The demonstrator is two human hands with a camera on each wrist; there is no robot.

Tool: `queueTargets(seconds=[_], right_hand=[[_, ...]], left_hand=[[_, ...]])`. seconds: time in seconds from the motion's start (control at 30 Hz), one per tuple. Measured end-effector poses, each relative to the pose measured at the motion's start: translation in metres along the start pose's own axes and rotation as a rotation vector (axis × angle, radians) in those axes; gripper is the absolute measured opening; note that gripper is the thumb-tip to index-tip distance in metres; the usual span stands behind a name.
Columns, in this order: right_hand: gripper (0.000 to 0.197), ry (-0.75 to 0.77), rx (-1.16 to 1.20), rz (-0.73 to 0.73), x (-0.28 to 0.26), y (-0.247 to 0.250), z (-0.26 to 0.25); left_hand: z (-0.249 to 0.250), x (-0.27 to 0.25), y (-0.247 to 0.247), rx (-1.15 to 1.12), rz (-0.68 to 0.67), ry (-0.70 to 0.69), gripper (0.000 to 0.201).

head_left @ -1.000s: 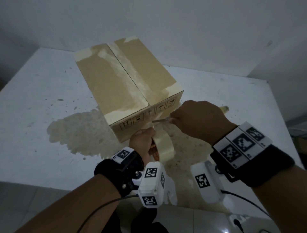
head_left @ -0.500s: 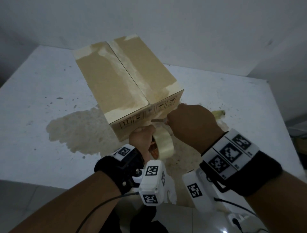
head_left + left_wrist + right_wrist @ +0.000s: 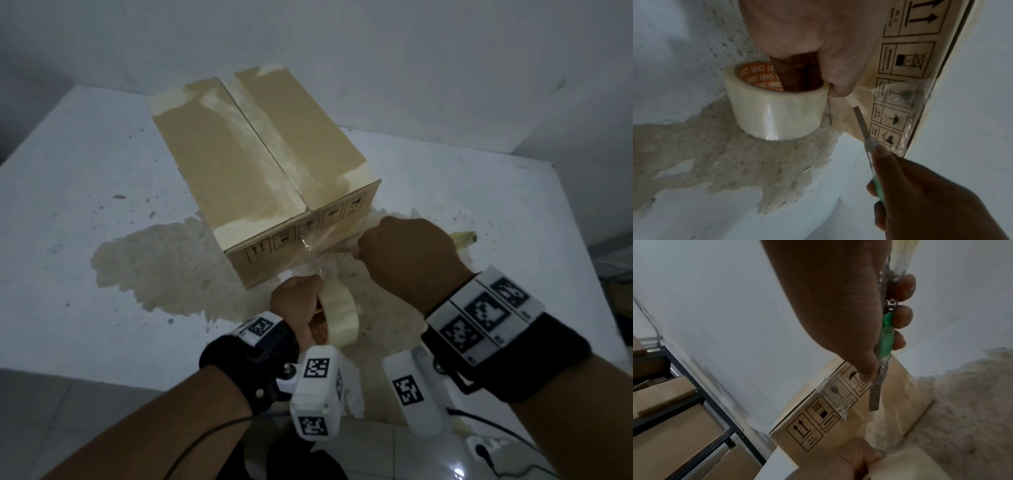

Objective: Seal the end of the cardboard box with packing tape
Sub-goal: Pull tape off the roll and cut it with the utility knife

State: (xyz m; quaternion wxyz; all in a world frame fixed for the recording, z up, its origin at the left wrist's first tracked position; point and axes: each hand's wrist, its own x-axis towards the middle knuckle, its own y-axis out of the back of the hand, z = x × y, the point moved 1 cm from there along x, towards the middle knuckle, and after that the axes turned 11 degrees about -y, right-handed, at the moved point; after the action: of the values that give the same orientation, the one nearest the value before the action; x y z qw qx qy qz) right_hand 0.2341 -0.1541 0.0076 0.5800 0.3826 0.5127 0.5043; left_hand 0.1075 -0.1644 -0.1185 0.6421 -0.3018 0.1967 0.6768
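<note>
A brown cardboard box (image 3: 253, 161) lies on the white table (image 3: 85, 192), its near end with printed symbols (image 3: 898, 61) facing me. My left hand (image 3: 298, 301) grips a roll of clear packing tape (image 3: 339, 315) (image 3: 777, 110) just below that end, fingers through the core. A strip of clear tape (image 3: 898, 95) runs from the roll up onto the box end (image 3: 838, 395). My right hand (image 3: 407, 253) holds a green-handled cutter (image 3: 885, 337) (image 3: 875, 170), its blade (image 3: 874, 397) (image 3: 860, 118) against the strip.
A large bare patch of peeled paint (image 3: 164, 260) spreads over the table around the box's near end. A dark metal shelf with cardboard boxes (image 3: 674, 418) stands beside the table. The table's front edge (image 3: 102, 373) is close to my wrists.
My right hand has drawn the cutter slightly to the right along the box end. The left hand keeps the roll low in place. A shiny tape strip now shows on the box end.
</note>
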Motion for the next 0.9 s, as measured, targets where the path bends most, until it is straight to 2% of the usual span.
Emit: queueTargets(seconds=[0.13, 0.23, 0.4, 0.47, 0.57, 0.7, 0.77, 0.9], right_hand=[[0.029, -0.015, -0.007, 0.021, 0.0, -0.003, 0.006], [0.028, -0.038, 0.013, 0.004, 0.0, -0.007, 0.012], [0.037, -0.162, 0.101, 0.036, -0.01, -0.012, 0.03], [0.036, -0.227, 0.163, -0.011, -0.016, -0.021, 0.038], [0.031, -0.359, 0.313, -0.117, -0.019, -0.047, 0.051], [0.047, -0.554, 0.498, -0.241, -0.018, -0.096, 0.068], [0.051, -0.561, 0.529, -0.214, -0.018, -0.119, 0.069], [0.04, -0.67, 0.624, -0.18, -0.015, -0.145, 0.066]], left_hand=[[0.001, 0.003, 0.0, -0.044, 0.012, -0.006, 0.006], [0.002, 0.0, -0.001, -0.062, 0.013, -0.032, 0.008], [0.008, -0.006, 0.0, -0.069, -0.046, -0.085, 0.011], [0.01, -0.008, 0.0, -0.067, -0.067, -0.114, 0.01], [0.016, -0.013, -0.002, -0.049, -0.107, -0.157, 0.009], [0.02, -0.019, -0.007, 0.007, -0.161, -0.217, 0.01], [0.021, -0.02, -0.008, 0.041, -0.174, -0.236, 0.009], [0.021, -0.024, -0.009, 0.102, -0.182, -0.26, 0.008]])
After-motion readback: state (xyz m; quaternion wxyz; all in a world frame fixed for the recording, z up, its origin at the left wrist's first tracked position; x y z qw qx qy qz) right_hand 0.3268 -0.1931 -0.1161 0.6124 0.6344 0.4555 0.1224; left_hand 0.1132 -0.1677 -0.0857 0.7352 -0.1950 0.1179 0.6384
